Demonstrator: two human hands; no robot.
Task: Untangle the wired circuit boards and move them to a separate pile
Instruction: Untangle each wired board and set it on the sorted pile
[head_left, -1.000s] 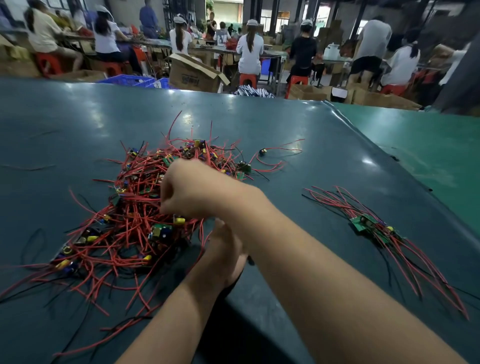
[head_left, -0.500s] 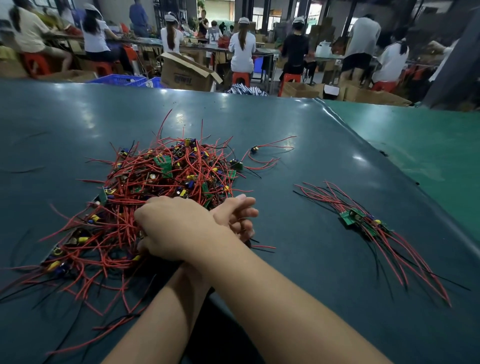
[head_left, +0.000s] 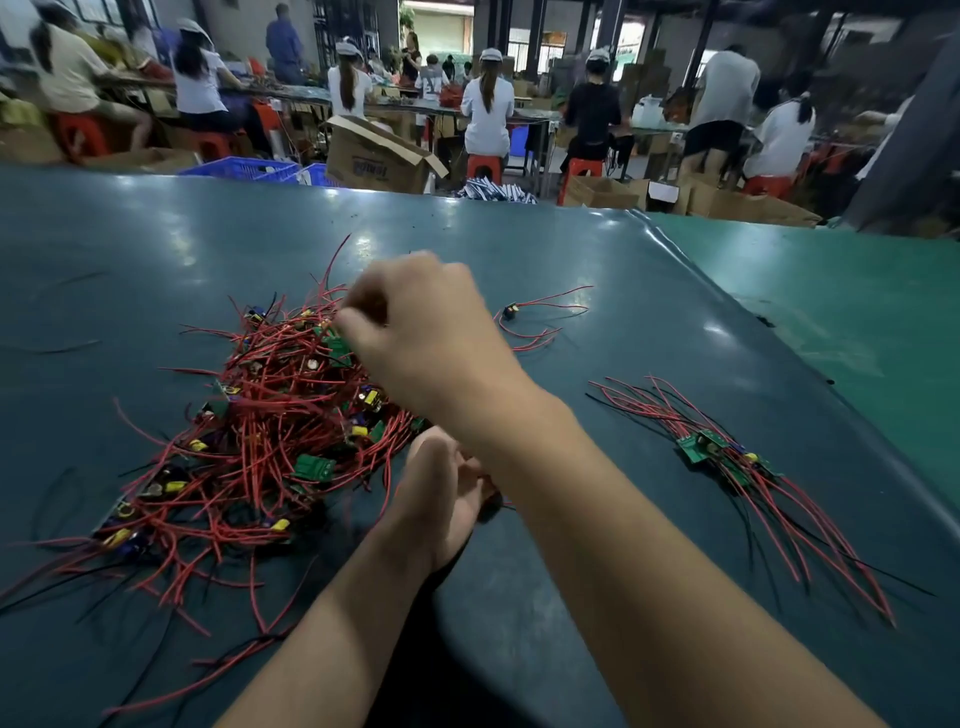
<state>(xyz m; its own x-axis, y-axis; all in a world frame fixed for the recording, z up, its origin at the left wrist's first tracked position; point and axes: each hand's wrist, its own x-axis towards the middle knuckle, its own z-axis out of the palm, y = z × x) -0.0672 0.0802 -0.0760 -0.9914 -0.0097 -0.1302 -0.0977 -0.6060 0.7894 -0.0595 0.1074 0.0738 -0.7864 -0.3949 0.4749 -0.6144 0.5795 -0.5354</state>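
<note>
right hand (head_left: 415, 332) pinching tangled pile (head_left: 260, 431), sorted pile (head_left: 727, 457) apart

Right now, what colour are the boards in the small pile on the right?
Green, with red and black wires, seen in the head view: small pile.

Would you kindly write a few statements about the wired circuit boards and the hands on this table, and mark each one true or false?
1. The large tangled heap lies to the left of the small sorted pile. True.
2. The right hand reaches across to the top of the tangled heap. True.
3. The sorted pile holds more boards than the tangled heap. False: it is much the smaller, with only a few boards.
4. The left hand rests on the sorted pile. False: it is by the near right edge of the tangled heap, under the right forearm.
5. A single wired part lies apart, beyond the right hand. True.
</note>
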